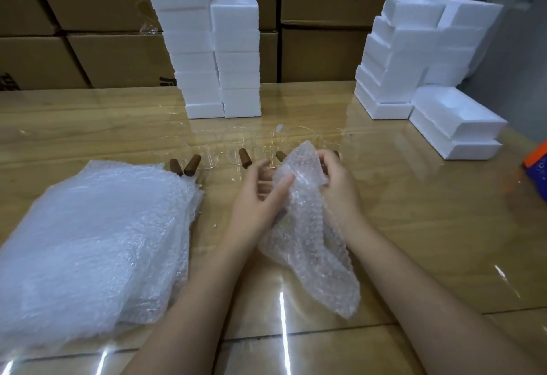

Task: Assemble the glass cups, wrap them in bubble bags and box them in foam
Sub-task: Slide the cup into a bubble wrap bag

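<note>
Glossy wooden table [414,226], cardboard cartons [319,55] behind. Left hand [257,197] and right hand [337,179] both pinch one bubble bag [307,241] at its far end, near centre. Glass cups [236,146] stand just beyond. Bag pile [88,241] lies left. Foam boxes [239,58] are stacked far.

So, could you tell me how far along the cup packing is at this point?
Assembly looks done: the glass cups stand in a row with brown handles on. In hand: the left hand and right hand grip one bubble bag, apparently opening it; no cup shows inside. To do: those cups are bare, the pile of bubble bags is thick, and whether the foam boxes hold anything cannot be seen.
</note>
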`<state>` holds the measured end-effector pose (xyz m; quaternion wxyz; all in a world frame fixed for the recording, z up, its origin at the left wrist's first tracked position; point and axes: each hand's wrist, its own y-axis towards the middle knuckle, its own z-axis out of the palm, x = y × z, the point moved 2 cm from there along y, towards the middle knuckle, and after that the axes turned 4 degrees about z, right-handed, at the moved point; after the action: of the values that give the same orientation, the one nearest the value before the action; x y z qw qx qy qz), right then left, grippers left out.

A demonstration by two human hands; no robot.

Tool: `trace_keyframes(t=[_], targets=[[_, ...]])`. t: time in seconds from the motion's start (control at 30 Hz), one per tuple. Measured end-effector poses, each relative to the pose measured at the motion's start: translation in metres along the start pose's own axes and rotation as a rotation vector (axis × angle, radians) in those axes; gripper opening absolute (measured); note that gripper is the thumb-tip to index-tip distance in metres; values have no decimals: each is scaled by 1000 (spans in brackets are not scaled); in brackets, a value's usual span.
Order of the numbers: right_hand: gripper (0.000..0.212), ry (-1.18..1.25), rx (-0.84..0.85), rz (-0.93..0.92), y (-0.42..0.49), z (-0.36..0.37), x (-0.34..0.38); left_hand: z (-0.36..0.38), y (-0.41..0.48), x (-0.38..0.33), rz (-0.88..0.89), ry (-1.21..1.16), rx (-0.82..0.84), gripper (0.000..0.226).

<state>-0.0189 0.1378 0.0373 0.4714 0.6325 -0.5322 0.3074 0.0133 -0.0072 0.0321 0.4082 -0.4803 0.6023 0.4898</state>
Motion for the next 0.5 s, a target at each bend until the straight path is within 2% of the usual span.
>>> trace_keyframes(t=[0.1, 0.17, 0.23, 0.33, 0.5], targets=[[16, -44, -47, 67, 3, -5, -4, -4, 0, 0, 102, 6, 114, 84], [14, -36, -45, 116, 4, -5, -4, -3, -2, 2, 150, 106, 146, 83], [23, 26, -65, 149, 2, -1, -2, 0, -1, 3, 201, 173, 112, 74], [6, -91, -76, 65, -5, 7, 0, 3, 0, 4, 226, 207, 10, 62], [23, -194, -87, -77, -13, 17, 0, 2, 0, 6, 242, 256, -156, 61]])
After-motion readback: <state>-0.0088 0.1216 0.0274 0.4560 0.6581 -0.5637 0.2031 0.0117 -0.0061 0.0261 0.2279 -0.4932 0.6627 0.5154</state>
